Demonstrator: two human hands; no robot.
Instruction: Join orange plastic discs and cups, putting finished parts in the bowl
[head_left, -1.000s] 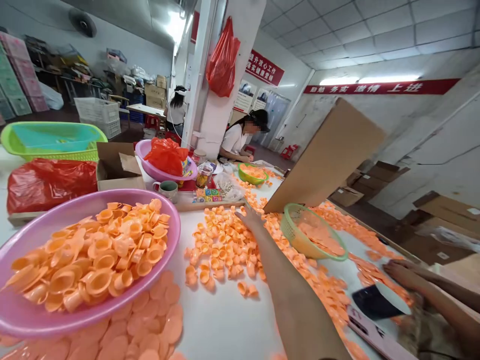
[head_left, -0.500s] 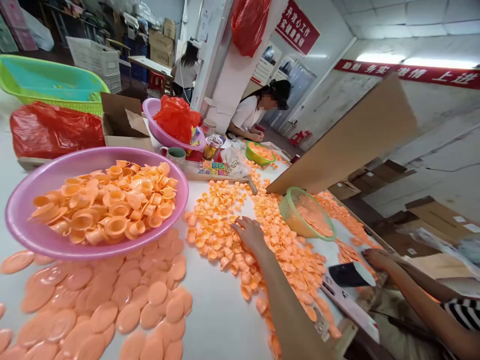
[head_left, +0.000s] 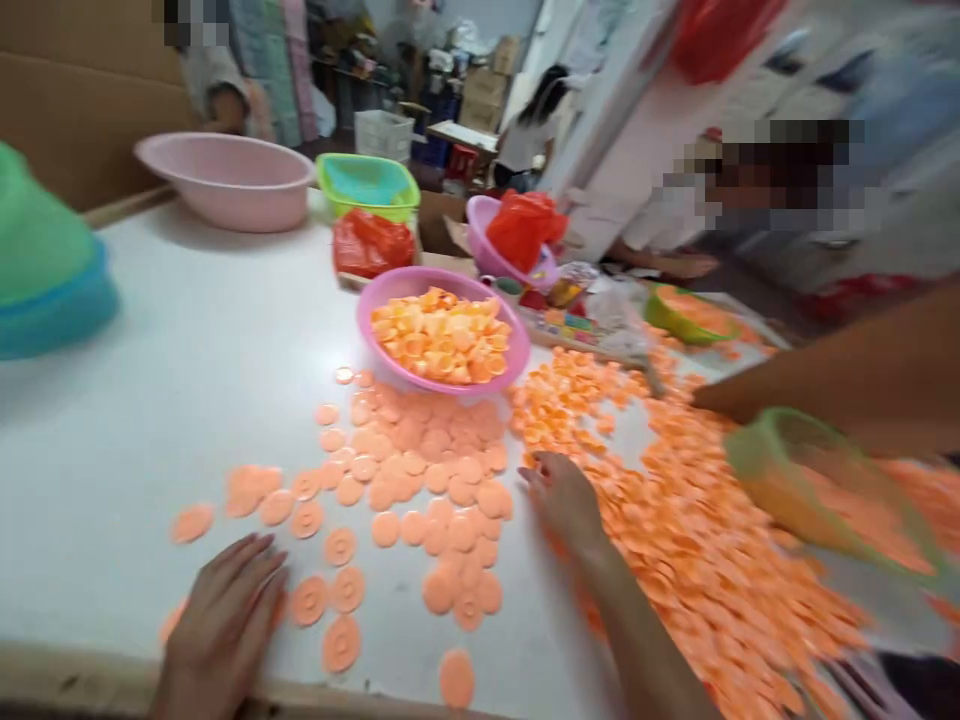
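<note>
Here, the left hand is palm down at the surface's near edge, fingers outstretched and grasping nothing visible. Orange discs spread rightward from it, before a pink basin of orange cups. The right hand is beside a heap of orange pieces, fingers slightly bent; I cannot tell whether they grip anything. Farther right sits a green basket.
</note>
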